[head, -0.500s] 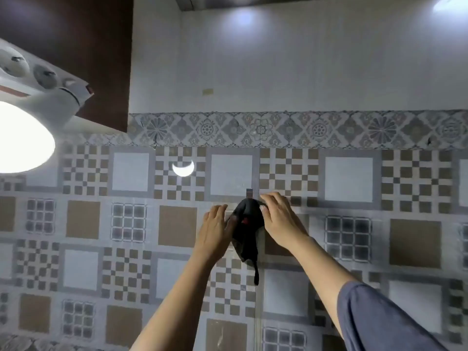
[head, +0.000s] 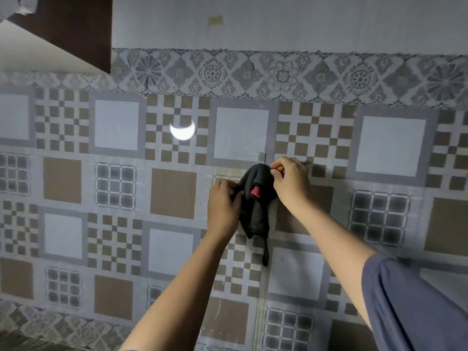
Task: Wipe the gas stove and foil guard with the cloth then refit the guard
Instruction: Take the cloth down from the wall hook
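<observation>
A wall of glossy patterned tiles (head: 119, 188) fills most of the view, set with plain white squares, brown squares, brown-and-white checks and grey grids, and a vertical seam runs down it near the middle. Above it lies a grey floral border band (head: 212, 72), then a plain pale wall (head: 304, 24) bearing a small beige patch (head: 216, 20). A dark brown cabinet (head: 76, 29) sits at upper left, and a bright crescent reflection (head: 182, 130) shines on the tiles. The dark grey cloth (head: 255, 216), with a small red tag (head: 255, 191), hangs against the tiles at the seam, a thin tail dangling below. The left hand (head: 222, 206) grips its left edge with curled fingers; the right hand (head: 291, 183), from a blue-grey sleeve (head: 405, 305), pinches its top edge
</observation>
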{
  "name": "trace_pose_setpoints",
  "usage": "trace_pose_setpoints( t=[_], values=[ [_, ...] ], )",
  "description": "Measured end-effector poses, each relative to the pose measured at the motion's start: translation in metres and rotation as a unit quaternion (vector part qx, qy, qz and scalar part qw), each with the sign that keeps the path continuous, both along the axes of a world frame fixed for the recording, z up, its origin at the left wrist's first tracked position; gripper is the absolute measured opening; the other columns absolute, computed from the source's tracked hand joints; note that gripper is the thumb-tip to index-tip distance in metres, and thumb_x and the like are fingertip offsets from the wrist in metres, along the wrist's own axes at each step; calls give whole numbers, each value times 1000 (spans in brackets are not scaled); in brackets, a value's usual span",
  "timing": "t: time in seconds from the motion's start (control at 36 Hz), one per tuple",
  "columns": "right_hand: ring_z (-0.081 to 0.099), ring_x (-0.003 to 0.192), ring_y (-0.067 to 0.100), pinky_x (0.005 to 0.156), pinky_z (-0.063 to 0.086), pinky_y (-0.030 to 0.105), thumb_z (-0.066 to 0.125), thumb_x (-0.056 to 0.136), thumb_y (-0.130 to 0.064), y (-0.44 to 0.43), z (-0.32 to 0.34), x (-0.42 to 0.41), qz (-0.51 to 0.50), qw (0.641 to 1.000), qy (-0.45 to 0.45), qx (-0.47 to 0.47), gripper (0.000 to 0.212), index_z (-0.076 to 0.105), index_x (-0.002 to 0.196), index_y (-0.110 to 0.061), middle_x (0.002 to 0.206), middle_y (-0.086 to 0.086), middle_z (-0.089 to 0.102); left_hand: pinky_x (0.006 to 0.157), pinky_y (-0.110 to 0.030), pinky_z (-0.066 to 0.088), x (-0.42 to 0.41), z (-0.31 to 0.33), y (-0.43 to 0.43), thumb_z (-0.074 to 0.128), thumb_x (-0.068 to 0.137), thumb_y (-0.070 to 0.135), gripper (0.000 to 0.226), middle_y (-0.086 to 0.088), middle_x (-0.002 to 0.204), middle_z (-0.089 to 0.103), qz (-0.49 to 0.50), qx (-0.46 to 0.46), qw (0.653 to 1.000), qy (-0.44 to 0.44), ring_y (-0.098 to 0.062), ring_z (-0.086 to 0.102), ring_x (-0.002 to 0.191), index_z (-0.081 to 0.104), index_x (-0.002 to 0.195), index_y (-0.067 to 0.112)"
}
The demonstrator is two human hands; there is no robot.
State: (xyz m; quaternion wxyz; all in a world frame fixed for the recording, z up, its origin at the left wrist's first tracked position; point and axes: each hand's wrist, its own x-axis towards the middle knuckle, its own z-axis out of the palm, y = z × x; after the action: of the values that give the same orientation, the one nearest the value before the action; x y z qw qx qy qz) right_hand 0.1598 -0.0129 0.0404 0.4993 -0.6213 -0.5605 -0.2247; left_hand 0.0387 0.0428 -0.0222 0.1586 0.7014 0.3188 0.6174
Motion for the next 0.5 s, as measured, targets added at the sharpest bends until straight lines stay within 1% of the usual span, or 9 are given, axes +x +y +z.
trace_pose_setpoints(
  t=[0.03, 0.08, 0.14, 0.19, 0.25, 0.31, 0.36, 0.42, 0.5],
  values=[
    [51, 85, 20, 72, 40, 28, 52, 90, -5, -2, 4, -1, 3, 1000, 0, 7, 11, 62, 91, -5, 98, 12, 59, 62, -5, 37, -1, 2, -1, 55, 89, 13, 2, 3, 93, 45, 0, 4, 1000, 3, -6, 44, 77, 55, 91, 13],
    [51, 85, 19, 72, 36, 23, 52, 89, -4, -8, 12, -3, 9, 1000, -8, 22, 12, 64, 90, -4, 98, 12, 60, 62, -5, 39, -5, 6, -3, 54, 89, 11, 6, 3, 94, 46, -2, 4, 1000, -2, -9, 46, 79, 59, 93, 11],
    [54, 92, 24, 74, 36, 23, 52, 88, -3, -16, 23, -6, 9, 999, -20, 33, 12, 65, 90, -4, 97, 13, 62, 64, -2, 39, -11, 11, -7, 54, 89, 10, 7, 1, 93, 46, -7, 0, 1000, -24, -6, 47, 75, 60, 93, 9],
    [54, 95, 25, 77, 37, 23, 53, 88, -4, -27, 32, -11, 9, 999, -31, 36, 13, 65, 89, -4, 98, 13, 61, 64, -2, 40, -20, 15, -13, 56, 88, 9, 7, -1, 93, 48, -6, -2, 999, -41, -7, 47, 74, 61, 92, 7],
    [54, 95, 25, 78, 37, 24, 52, 89, -5, -39, 38, -16, 9, 999, -41, 33, 13, 65, 90, -3, 100, 14, 60, 64, -2, 39, -30, 20, -21, 58, 88, 9, 7, -2, 91, 49, -10, 13, 999, -38, -4, 47, 72, 62, 92, 6],
    [54, 95, 25, 79, 37, 24, 51, 90, -5, -55, 40, -19, 11, 999, -41, 34, 14, 65, 91, -3, 101, 14, 59, 69, -11, 41, -41, 24, -32, 60, 86, 9, 5, -3, 90, 51, -24, 35, 999, -18, -3, 48, 73, 63, 89, 8],
    [54, 94, 24, 78, 34, 20, 52, 90, -6, -71, 39, -20, 16, 999, -33, 35, 14, 66, 92, -4, 101, 14, 59, 73, -22, 47, -52, 27, -46, 62, 85, 10, 2, -4, 90, 53, -47, 53, 998, -4, -10, 53, 77, 64, 86, 11],
    [54, 94, 23, 77, 32, 18, 52, 89, -6, -90, 37, -20, 16, 999, -26, 34, 14, 66, 91, -6, 100, 13, 60, 76, -25, 50, -61, 28, -64, 63, 84, 10, 2, -6, 92, 55, -65, 71, 995, 9, -15, 57, 81, 64, 85, 11],
    [55, 95, 24, 78, 32, 18, 52, 88, -3, -120, 30, -22, 9, 999, -22, 36, 14, 66, 90, -4, 99, 14, 62, 78, -28, 53, -72, 25, -91, 64, 84, 11, 3, -7, 92, 61, -93, 94, 990, 57, -18, 60, 84, 64, 87, 9]
  ],
)
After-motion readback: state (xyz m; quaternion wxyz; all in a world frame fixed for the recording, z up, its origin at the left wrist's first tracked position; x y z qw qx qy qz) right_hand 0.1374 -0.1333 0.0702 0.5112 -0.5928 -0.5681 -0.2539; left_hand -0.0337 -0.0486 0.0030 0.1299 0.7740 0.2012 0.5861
